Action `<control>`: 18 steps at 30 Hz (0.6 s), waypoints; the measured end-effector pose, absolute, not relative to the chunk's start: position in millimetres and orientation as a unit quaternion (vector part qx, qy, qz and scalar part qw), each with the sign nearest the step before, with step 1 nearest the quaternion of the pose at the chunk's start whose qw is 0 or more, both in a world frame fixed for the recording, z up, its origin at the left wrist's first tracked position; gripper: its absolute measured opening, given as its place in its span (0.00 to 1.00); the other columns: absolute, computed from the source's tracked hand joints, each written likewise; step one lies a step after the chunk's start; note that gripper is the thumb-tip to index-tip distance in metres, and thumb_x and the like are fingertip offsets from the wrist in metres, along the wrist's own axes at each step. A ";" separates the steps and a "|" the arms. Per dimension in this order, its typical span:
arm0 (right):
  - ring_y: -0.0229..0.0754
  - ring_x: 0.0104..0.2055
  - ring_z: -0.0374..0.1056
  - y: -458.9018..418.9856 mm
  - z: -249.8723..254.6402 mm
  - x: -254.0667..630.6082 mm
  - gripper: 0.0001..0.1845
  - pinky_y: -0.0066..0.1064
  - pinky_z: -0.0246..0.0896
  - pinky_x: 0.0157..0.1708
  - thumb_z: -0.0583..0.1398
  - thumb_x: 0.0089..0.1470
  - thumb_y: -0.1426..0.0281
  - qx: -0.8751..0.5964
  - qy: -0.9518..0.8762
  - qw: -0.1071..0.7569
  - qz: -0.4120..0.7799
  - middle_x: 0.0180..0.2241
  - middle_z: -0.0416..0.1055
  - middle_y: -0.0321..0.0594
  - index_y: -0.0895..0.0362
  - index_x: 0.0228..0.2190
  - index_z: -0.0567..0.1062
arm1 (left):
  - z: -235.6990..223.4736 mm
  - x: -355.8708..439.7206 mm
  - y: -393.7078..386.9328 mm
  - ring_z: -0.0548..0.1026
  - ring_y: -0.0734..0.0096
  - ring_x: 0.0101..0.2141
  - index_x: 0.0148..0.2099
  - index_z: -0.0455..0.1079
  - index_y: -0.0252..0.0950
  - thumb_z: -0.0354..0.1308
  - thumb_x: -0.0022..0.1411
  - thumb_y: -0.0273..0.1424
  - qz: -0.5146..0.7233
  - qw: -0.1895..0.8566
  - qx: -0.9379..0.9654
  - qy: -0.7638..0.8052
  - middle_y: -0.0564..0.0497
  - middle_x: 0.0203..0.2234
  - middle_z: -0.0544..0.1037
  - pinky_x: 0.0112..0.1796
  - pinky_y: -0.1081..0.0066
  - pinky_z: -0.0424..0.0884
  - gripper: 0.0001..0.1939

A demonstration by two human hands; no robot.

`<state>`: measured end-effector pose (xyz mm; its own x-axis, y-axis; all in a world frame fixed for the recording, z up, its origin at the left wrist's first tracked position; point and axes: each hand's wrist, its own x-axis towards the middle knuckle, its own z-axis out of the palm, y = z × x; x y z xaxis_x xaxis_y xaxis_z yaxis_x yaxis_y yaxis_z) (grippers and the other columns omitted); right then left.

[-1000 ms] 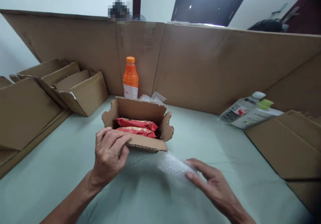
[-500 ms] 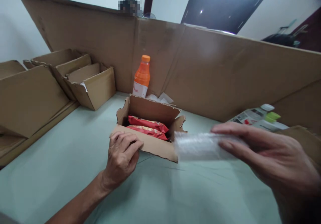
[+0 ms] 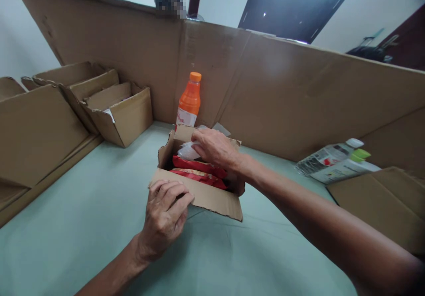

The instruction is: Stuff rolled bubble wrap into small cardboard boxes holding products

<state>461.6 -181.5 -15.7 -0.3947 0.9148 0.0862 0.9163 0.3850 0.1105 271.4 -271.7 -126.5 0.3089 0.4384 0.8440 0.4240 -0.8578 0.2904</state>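
My left hand [image 3: 168, 212] grips the near wall of a small open cardboard box [image 3: 215, 201], its fingers hooked over the top edge. Inside the box, two red packets [image 3: 199, 172] lie side by side. My right hand [image 3: 215, 148] reaches into the back of the box and is closed on a clear plastic roll-like bundle [image 3: 188, 151]. This bundle sits behind the red packets, by the far wall; its right end is hidden under my fingers.
An orange drink bottle [image 3: 190, 99] stands behind the box. Several cardboard boxes [image 3: 133, 114] line the left side. At the right lie a clear bottle [image 3: 327, 156], a white pack with a green cap [image 3: 348, 170] and a cardboard piece [image 3: 378, 198]. A tall cardboard wall [image 3: 282, 97] closes the back; a person's head shows beyond.
My right hand has moved left and away from me, carrying the clear plastic bundle from beside the box into its back part. My left hand keeps its hold on the near wall.
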 end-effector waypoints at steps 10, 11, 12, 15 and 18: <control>0.47 0.43 0.69 -202.2 -17.6 477.3 0.08 0.36 0.49 0.39 0.57 0.63 0.70 -0.527 -0.837 -0.087 -0.116 0.39 0.78 0.46 0.59 0.37 0.77 | -127.0 270.0 -272.5 0.76 0.60 0.44 0.44 0.74 0.34 0.55 0.60 0.14 0.533 0.022 0.804 0.263 0.45 0.37 0.79 0.50 0.54 0.65 0.14; 0.47 0.42 0.69 -202.1 -17.3 475.2 0.10 0.36 0.49 0.39 0.56 0.63 0.71 -0.522 -0.838 -0.100 -0.123 0.38 0.78 0.47 0.59 0.36 0.78 | -126.9 270.0 -272.5 0.76 0.60 0.44 0.44 0.74 0.33 0.55 0.60 0.14 0.535 0.020 0.804 0.261 0.45 0.37 0.80 0.49 0.54 0.65 0.14; 0.47 0.42 0.69 -201.9 -17.0 472.8 0.11 0.36 0.50 0.38 0.55 0.63 0.72 -0.517 -0.839 -0.111 -0.128 0.37 0.78 0.47 0.59 0.35 0.78 | -127.0 269.8 -272.5 0.76 0.60 0.44 0.44 0.74 0.33 0.56 0.60 0.14 0.536 0.017 0.803 0.260 0.45 0.37 0.80 0.49 0.54 0.65 0.14; 0.48 0.39 0.71 -203.9 -16.0 467.2 0.12 0.36 0.52 0.37 0.55 0.63 0.74 -0.510 -0.840 -0.133 -0.129 0.36 0.78 0.49 0.60 0.34 0.80 | -127.7 269.1 -272.4 0.76 0.60 0.44 0.44 0.74 0.33 0.56 0.61 0.15 0.533 0.012 0.805 0.260 0.45 0.38 0.80 0.49 0.54 0.65 0.13; 0.49 0.37 0.72 -211.6 -16.1 465.8 0.11 0.36 0.55 0.33 0.56 0.61 0.75 -0.524 -0.830 -0.165 -0.098 0.37 0.78 0.50 0.61 0.34 0.80 | -128.6 268.5 -272.5 0.76 0.60 0.44 0.44 0.74 0.34 0.56 0.61 0.15 0.529 0.013 0.806 0.264 0.45 0.37 0.80 0.49 0.54 0.65 0.13</control>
<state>465.8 -211.6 -16.1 -0.3966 0.9019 -0.1713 0.8369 0.4319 0.3362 268.5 -272.5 -128.6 0.2996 0.4403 0.8464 0.4120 -0.8598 0.3015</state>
